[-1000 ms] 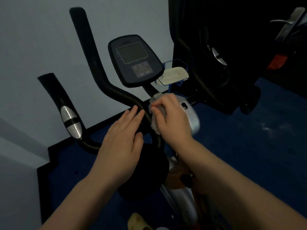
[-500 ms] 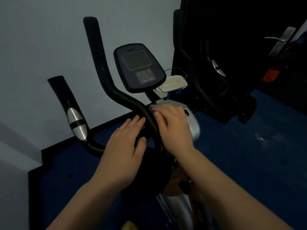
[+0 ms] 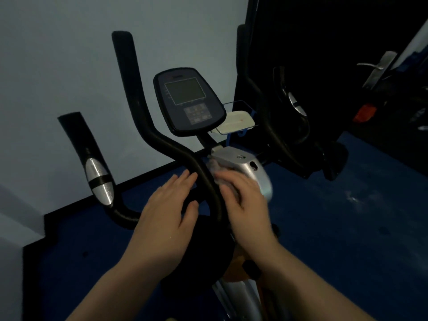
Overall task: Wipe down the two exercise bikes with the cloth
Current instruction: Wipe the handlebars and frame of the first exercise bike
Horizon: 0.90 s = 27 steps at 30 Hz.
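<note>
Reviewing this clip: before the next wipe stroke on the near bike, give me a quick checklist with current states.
1. Cloth under right hand: ok, though blurred.
2. Cloth against the silver housing beside the handlebar: ok.
3. Left hand steadying the handlebar, fingers flat: ok.
4. Console wiped: cannot tell.
5. Second bike wiped: cannot tell, too dark.

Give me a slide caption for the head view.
Right hand rubs cloth on bike beside handlebar; left hand rests open.
</note>
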Tool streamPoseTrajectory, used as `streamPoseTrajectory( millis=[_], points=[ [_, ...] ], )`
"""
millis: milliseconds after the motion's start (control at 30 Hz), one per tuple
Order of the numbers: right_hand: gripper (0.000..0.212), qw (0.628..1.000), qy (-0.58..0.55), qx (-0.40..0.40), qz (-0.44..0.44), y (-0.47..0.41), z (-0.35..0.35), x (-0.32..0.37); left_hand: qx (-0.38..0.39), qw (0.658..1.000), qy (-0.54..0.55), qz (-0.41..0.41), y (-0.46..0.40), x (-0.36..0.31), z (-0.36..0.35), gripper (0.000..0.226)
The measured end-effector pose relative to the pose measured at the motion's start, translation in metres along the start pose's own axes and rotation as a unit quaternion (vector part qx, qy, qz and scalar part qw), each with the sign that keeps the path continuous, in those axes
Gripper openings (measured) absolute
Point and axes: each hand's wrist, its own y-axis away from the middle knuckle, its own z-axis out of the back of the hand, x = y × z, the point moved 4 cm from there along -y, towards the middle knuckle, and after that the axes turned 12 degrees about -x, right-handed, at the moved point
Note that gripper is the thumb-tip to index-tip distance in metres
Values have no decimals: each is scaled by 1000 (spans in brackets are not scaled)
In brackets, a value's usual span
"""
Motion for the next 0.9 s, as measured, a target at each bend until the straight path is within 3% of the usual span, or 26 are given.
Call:
streamPoseTrajectory(
  millis=[67, 167, 267, 333, 467, 533, 633, 800, 900],
  points=[
    [27, 1000, 11, -3, 5, 3, 19, -6, -5, 1000, 0, -3, 0, 2, 0, 54],
    [31, 993, 82, -79, 19, -21, 23, -3, -13, 1000, -2, -2, -1, 4, -1, 54],
    [31, 981, 183, -52, 31, -31, -1, 11, -13, 1000, 4, 4, -1, 2, -1, 54],
    [30, 988, 148, -11, 41, -17, -10, 15, -11, 1000, 12, 6, 0, 2, 1, 54],
    [26, 991, -1, 114, -66, -16, 25, -5, -9, 1000, 22, 7, 0, 1, 2, 54],
    [25, 992, 0, 96, -80, -34, 39, -12, -21, 999, 31, 12, -1, 2, 3, 53],
    [32, 994, -94, 36, -33, -48, 25, 15, -62, 996, 57, 12, 1, -2, 6, 48],
    [32, 957, -23, 229, 178, -24, -18, 45, -264, 954, 135, 50, 18, 16, 33, 30],
    [34, 910, 71, 305, 272, -31, -9, 41, -341, 937, 78, 1, 18, 34, 64, 28]
  ],
)
